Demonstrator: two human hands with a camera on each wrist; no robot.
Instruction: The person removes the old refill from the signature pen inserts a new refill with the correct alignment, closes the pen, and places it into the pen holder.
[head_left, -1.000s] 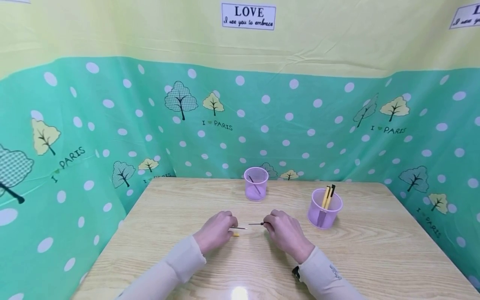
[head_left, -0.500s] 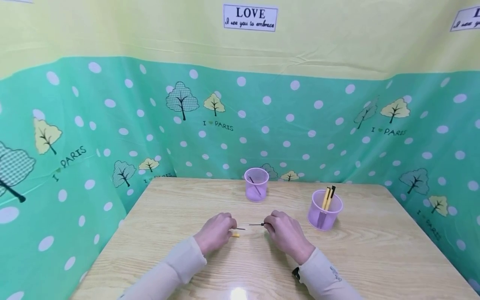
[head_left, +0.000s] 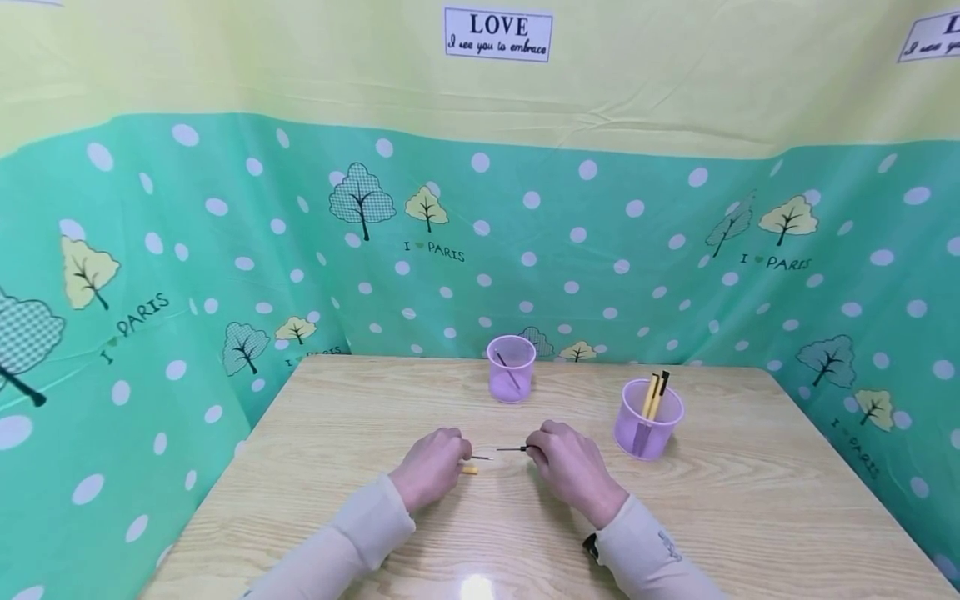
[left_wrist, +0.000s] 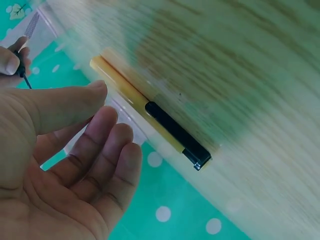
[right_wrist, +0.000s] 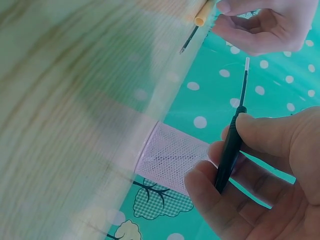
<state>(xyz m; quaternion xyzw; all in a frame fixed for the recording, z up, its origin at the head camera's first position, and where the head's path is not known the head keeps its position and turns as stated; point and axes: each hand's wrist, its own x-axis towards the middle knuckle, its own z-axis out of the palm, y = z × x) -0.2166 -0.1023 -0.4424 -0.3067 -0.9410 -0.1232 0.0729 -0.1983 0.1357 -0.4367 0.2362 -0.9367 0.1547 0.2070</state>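
Note:
In the head view my right hand (head_left: 573,467) pinches the black tapered front part of a pen (right_wrist: 229,155). A thin dark pen refill (right_wrist: 244,90) with a clear end sticks out of it, pointing at the other hand. My left hand (head_left: 431,468) hovers low over the table, fingers loosely curled. A gap shows between its thumb and fingers in the left wrist view. Close by lies a yellow pen barrel (left_wrist: 125,90) with a black clip (left_wrist: 177,132). Another refill (head_left: 482,457), nib toward the right hand, runs beside the barrel; its rear is hidden by the left fingers.
A purple mesh pen cup (head_left: 511,379) with one thin dark stick inside stands at the table's back. Farther right is a second purple cup (head_left: 648,433) holding yellow pens (head_left: 654,398) with black clips. A patterned curtain (head_left: 555,250) surrounds the wooden table (head_left: 360,400).
My left fingers have drawn back very slightly to the left, while the refill beside them stays about where it was. The right hand keeps its pinch on the black pen part, nearly still.

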